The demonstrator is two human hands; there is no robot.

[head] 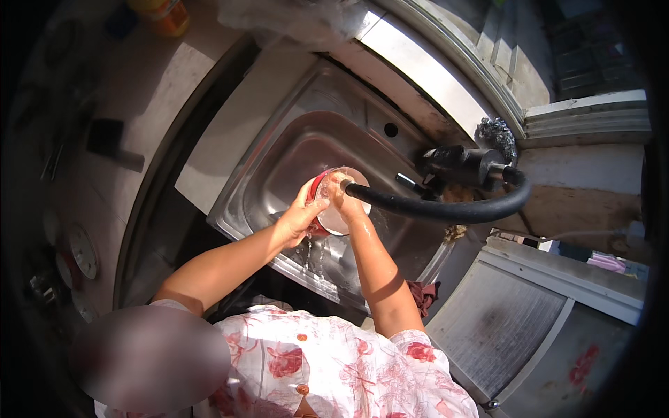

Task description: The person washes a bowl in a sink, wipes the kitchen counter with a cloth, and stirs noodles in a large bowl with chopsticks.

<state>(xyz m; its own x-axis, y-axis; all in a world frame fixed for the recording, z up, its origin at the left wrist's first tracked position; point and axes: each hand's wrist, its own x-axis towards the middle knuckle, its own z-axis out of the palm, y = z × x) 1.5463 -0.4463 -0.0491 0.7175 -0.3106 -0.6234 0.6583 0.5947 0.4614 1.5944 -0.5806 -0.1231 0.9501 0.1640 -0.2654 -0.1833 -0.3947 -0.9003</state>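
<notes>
Over a stainless steel sink, my left hand grips the near-left rim of a round bowl with a red outside and a pale inside. My right hand is at the inside of the bowl, under the end of a black faucet hose; its fingers are partly hidden by water and the hose end, so whether it grips anything does not show. Water runs over both hands and drips from the bowl into the basin.
The hose arches from a black faucet body at the sink's right. Beside it are a steel wool scourer and a yellowish sponge. A dark red cloth hangs at the near edge. Plates stand at far left.
</notes>
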